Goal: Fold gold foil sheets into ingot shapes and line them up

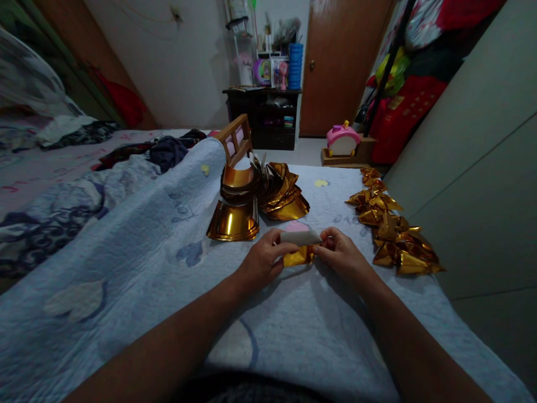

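Observation:
My left hand (263, 258) and my right hand (340, 252) hold one piece of gold foil paper (298, 247) between them, low over the light blue quilt (168, 268). The paper is partly folded, its white back showing along the top and gold below. Each hand pinches one end. A stack of curled gold foil sheets (255, 201) lies just beyond my hands. To the right, a row of several folded gold paper pieces (392, 226) runs along the quilt's edge.
A grey wall or cabinet side (474, 184) stands close on the right. Crumpled clothes and bedding (75, 168) lie to the left. Farther off are a dark shelf unit (268, 115) with clutter, a brown door (339, 61) and a pink toy (342, 140).

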Available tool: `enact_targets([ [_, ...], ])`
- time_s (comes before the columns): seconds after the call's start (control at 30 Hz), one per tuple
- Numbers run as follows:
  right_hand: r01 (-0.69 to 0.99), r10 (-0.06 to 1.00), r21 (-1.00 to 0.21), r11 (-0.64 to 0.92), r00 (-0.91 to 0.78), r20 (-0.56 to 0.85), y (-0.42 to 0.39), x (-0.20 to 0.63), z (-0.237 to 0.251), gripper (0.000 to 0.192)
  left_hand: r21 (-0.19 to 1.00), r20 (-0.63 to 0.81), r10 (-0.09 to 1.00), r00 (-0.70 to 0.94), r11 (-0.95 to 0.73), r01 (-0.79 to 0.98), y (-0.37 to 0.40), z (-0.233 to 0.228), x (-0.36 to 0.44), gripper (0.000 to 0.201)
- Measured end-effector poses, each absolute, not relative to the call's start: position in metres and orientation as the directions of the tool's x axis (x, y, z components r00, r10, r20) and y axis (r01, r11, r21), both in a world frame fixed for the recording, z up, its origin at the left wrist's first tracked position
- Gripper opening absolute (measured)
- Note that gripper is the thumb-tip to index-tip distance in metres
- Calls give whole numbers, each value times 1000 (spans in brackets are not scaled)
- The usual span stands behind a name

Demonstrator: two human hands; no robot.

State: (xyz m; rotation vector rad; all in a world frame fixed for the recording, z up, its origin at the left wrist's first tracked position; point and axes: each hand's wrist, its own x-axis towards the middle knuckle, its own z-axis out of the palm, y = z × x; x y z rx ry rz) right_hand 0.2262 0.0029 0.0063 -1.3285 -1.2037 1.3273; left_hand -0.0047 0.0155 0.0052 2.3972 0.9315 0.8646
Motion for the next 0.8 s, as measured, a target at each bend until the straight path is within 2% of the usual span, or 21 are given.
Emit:
enact_targets([
  [0.1,61,991,-989,-132,-18,-133,3,227,6,45,413,540,644,542,-764,496,13,9,-5,43],
  [0.17,69,991,-989,-130,-19,-132,4,228,5,46,313,591,581,560,-804,505,11,12,-4,33],
  [0.23,81,991,-990,-119,-49,-123,4,228,4,44,242,609,523,596,-838,489,8,14,-3,21],
  [0.33,117,992,-990,-83,-89,-93,5,228,1,38,173,553,462,693,-878,447,4,14,1,16],
  [0.43,184,996,-983,-20,-77,-35,5,226,-1,31,193,436,441,784,-897,398,-2,14,5,17],
  [0.53,332,997,-941,61,-71,40,4,225,-1,20,240,367,431,824,-900,364,-6,12,10,17],
  [0.67,539,984,-827,161,-155,90,2,223,1,5,253,327,418,848,-903,347,-8,10,14,20],
  [0.8,692,955,-658,295,-220,198,2,222,-1,10,265,294,409,864,-903,337,-8,8,15,22],
])
